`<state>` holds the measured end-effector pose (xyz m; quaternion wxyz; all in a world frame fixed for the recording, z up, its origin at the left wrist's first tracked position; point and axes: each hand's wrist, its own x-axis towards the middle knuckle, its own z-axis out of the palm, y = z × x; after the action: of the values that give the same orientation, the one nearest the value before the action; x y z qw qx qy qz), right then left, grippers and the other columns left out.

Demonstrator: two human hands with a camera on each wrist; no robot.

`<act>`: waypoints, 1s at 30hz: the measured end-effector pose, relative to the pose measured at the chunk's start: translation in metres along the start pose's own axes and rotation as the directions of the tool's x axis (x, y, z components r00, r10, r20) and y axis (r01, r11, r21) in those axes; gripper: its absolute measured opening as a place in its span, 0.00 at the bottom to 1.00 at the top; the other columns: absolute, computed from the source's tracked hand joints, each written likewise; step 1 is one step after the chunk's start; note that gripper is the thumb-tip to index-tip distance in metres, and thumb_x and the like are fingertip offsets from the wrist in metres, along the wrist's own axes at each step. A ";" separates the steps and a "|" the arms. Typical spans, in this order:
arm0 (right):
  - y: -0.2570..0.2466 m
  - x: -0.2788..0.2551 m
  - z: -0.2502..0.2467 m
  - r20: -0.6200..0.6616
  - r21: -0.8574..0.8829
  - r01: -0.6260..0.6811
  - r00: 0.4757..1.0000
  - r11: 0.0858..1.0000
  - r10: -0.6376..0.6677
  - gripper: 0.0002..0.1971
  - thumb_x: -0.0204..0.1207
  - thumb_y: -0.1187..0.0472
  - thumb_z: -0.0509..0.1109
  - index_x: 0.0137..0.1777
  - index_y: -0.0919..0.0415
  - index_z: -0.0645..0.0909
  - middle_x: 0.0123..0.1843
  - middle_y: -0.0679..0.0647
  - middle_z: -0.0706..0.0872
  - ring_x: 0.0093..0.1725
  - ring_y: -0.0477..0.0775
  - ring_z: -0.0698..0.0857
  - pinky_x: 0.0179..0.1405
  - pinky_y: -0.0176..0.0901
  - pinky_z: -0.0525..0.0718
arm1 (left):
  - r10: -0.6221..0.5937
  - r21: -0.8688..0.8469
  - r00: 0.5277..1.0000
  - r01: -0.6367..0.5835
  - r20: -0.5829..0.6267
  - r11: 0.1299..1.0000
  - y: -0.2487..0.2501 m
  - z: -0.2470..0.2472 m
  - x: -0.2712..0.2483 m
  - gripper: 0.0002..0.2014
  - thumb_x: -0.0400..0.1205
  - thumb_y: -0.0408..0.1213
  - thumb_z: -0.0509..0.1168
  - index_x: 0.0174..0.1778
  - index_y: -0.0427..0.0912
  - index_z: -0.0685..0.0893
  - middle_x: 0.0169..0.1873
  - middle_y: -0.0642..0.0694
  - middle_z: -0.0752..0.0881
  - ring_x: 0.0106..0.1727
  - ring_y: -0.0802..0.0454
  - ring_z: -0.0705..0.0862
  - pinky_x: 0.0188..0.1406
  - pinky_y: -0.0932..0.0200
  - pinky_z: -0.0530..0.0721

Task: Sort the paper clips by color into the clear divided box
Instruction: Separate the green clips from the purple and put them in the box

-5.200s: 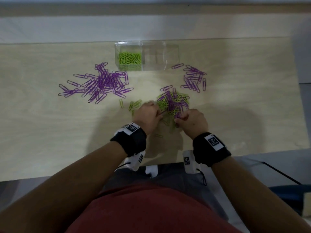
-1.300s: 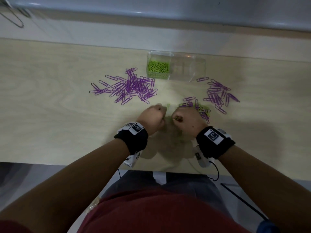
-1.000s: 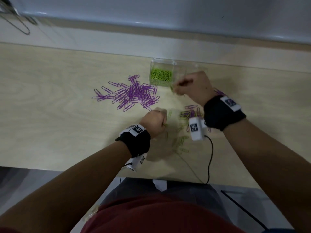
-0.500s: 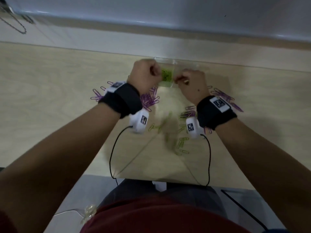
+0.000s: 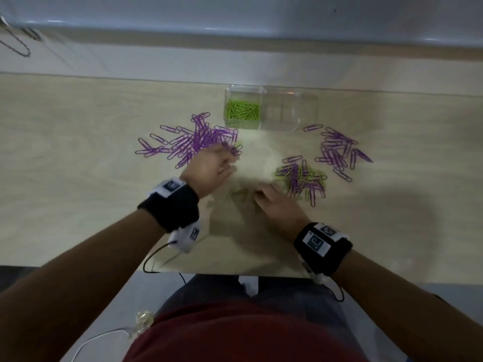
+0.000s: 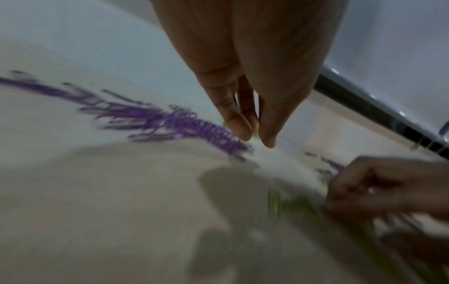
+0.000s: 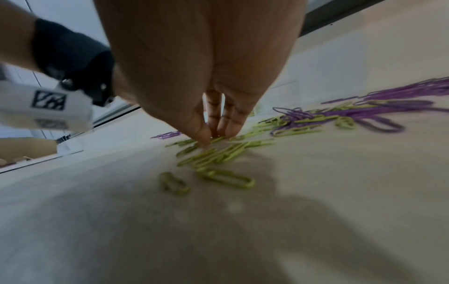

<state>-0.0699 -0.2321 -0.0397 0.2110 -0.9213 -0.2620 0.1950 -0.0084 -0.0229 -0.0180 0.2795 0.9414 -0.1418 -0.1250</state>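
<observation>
The clear divided box [image 5: 290, 111] stands at the back of the table, and its left compartment holds green clips [image 5: 243, 109]. A large purple pile [image 5: 196, 142] lies left of it and a smaller purple pile [image 5: 337, 150] lies right. A mixed green and purple heap [image 5: 300, 178] sits in the middle. My left hand [image 5: 228, 162] hovers by the big purple pile's right edge, its fingers [image 6: 239, 128] hanging straight and together with nothing plainly held. My right hand [image 5: 258, 195] is low on the table, and its fingertips [image 7: 206, 138] touch loose green clips [image 7: 218, 153].
The wooden table [image 5: 78, 205] ends at a near edge just behind my wrists. A white ledge and a wall run behind the box. Cables hang from both wrist cameras over the table's front edge.
Both hands were up at the box's green compartment half a second ago. They have come back toward me: the left beside the purple pile, the right down onto the loose green clips.
</observation>
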 end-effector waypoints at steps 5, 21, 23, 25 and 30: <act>0.009 -0.013 -0.006 0.010 0.158 -0.059 0.998 0.986 0.058 0.10 0.81 0.61 0.58 0.53 0.65 0.79 0.53 0.57 0.78 0.53 0.57 0.76 0.49 0.49 0.79 | -0.116 -0.001 0.992 0.116 -0.040 0.993 -0.012 0.020 -0.012 0.14 0.79 0.33 0.65 0.60 0.35 0.83 0.56 0.36 0.81 0.54 0.40 0.81 0.57 0.54 0.78; -0.016 0.010 0.005 0.153 -0.210 0.155 0.980 0.965 -0.124 0.26 0.69 0.54 0.71 0.67 0.62 0.74 0.73 0.58 0.73 0.65 0.64 0.76 0.54 0.61 0.77 | -0.393 0.049 0.918 0.395 -0.049 0.917 0.017 0.019 0.069 0.12 0.81 0.33 0.57 0.51 0.30 0.82 0.53 0.30 0.82 0.55 0.34 0.81 0.57 0.45 0.81; -0.007 -0.001 0.007 0.114 -0.188 0.171 0.982 0.967 -0.151 0.24 0.70 0.56 0.71 0.66 0.62 0.76 0.70 0.58 0.77 0.64 0.64 0.78 0.52 0.59 0.79 | -0.419 -0.091 0.906 0.412 -0.067 0.907 0.011 0.019 0.070 0.05 0.77 0.35 0.64 0.41 0.37 0.83 0.50 0.34 0.85 0.51 0.39 0.85 0.54 0.47 0.85; 0.001 -0.015 0.006 0.089 -0.188 0.193 0.980 0.963 -0.179 0.20 0.72 0.57 0.70 0.64 0.61 0.79 0.66 0.57 0.81 0.61 0.63 0.81 0.48 0.56 0.82 | -0.435 -0.249 0.897 0.406 -0.074 0.879 0.003 0.021 0.069 0.07 0.75 0.34 0.68 0.32 0.46 0.79 0.47 0.41 0.87 0.47 0.46 0.86 0.48 0.56 0.88; 0.033 -0.058 0.003 -0.020 -0.061 0.053 0.998 0.997 -0.055 0.20 0.77 0.48 0.62 0.65 0.56 0.76 0.62 0.55 0.80 0.57 0.59 0.81 0.53 0.54 0.84 | -0.357 -0.471 0.925 0.260 -0.130 0.843 0.010 0.010 0.047 0.07 0.78 0.31 0.67 0.37 0.45 0.78 0.33 0.48 0.84 0.33 0.59 0.83 0.34 0.64 0.85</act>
<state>-0.1041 -0.2898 -0.0438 0.1913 -0.9219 -0.2901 0.1711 0.0297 -0.0517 -0.0282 0.4769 0.8704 0.0753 -0.0964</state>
